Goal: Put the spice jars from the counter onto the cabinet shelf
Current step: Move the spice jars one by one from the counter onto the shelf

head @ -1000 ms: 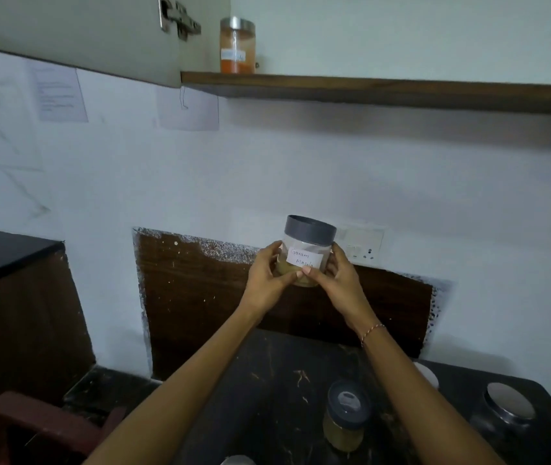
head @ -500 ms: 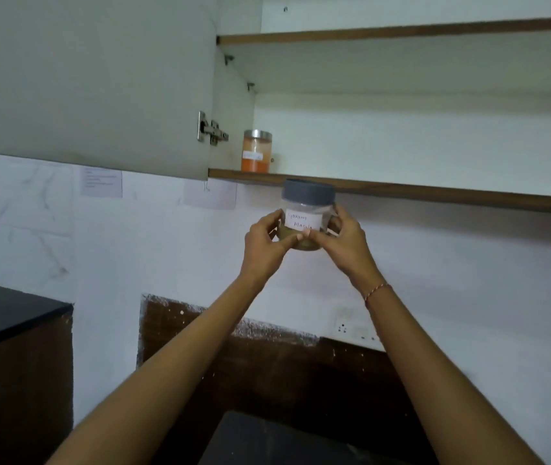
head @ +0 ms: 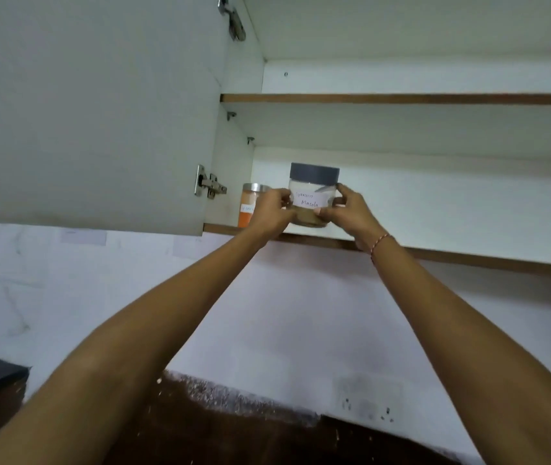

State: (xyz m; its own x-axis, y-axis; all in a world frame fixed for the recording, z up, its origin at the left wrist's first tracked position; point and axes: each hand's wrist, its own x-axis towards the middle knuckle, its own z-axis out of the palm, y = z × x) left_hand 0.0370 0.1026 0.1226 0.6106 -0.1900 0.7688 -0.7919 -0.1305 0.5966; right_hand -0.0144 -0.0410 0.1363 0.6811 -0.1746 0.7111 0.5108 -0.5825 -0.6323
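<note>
Both hands, left [head: 272, 214] and right [head: 351, 213], gripping grey-lidded jar [head: 312, 196] at lower shelf [head: 468, 258], beside orange jar [head: 248, 204].

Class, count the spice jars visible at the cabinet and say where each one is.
2. The grey-lidded jar is gripped by both hands at the lower shelf; the orange spice jar stands on that shelf, left. Others may be out of view.

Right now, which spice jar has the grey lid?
The garam masala jar held by both hands, left hand and right hand; the orange-filled jar beside it has a shiny metal lid.
</note>
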